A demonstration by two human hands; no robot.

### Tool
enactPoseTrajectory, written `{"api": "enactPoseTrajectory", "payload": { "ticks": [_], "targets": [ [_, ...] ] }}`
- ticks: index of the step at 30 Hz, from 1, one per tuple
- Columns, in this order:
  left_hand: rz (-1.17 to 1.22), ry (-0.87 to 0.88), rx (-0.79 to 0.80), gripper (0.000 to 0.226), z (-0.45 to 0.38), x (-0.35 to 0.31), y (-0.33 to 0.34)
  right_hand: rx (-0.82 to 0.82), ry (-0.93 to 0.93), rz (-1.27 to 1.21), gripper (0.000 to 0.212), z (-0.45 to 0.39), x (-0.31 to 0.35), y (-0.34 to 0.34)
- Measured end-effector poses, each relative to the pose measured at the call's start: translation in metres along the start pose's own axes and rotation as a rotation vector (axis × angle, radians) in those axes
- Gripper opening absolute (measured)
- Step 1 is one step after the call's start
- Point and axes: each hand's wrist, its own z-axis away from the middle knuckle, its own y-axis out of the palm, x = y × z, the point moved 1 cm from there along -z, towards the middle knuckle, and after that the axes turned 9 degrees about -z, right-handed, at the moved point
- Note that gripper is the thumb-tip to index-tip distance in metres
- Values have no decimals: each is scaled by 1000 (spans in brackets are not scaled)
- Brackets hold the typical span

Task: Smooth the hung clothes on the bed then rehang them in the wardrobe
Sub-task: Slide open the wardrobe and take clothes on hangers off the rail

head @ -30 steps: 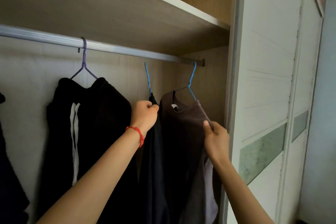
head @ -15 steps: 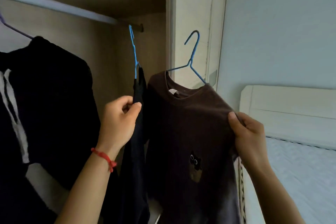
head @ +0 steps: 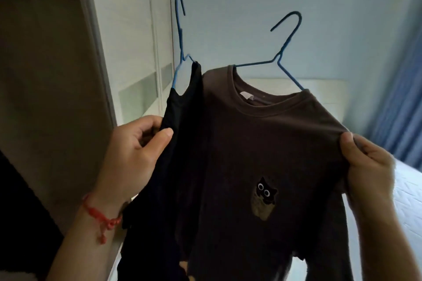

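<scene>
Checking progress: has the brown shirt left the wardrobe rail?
Yes. The brown shirt is off the rail, carried right, clear of the wardrobe door, toward the bed.

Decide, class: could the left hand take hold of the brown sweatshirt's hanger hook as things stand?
Probably not: the left hand is gripping the black garment, so it would first have to let go. The hook itself stands clear above the brown sweatshirt.

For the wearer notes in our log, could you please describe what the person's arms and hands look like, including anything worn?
Both forearms are bare, with no sleeves in view. The left hand has a red braided cord bracelet at its wrist, knotted, with a short end hanging. The right hand shows no ring, watch or band, and neither hand wears a glove.
</scene>
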Motion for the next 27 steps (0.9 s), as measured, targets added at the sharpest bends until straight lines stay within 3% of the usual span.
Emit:
{"api": "enactPoseTrajectory", "payload": {
  "ticks": [9, 14, 19, 22, 27],
  "targets": [
    [229, -90, 227, 26, 24, 4, 116, -245, -6, 299, 34, 37, -26, -77],
    [218, -36, 440, 14, 48, 8, 176, -406, 105, 471, 27, 82, -70, -112],
    [237, -53, 626, 16, 76, 15, 241, -583, 285, 543, 18, 120, -130, -139],
    [246, -124, 729, 17, 100, 31, 288, -643, 434, 577, 24, 140, -170, -152],
    [142, -233, 948, 18, 161, 60, 361, -618, 782, 660, 32, 177, -221, -162]
  ]
}}
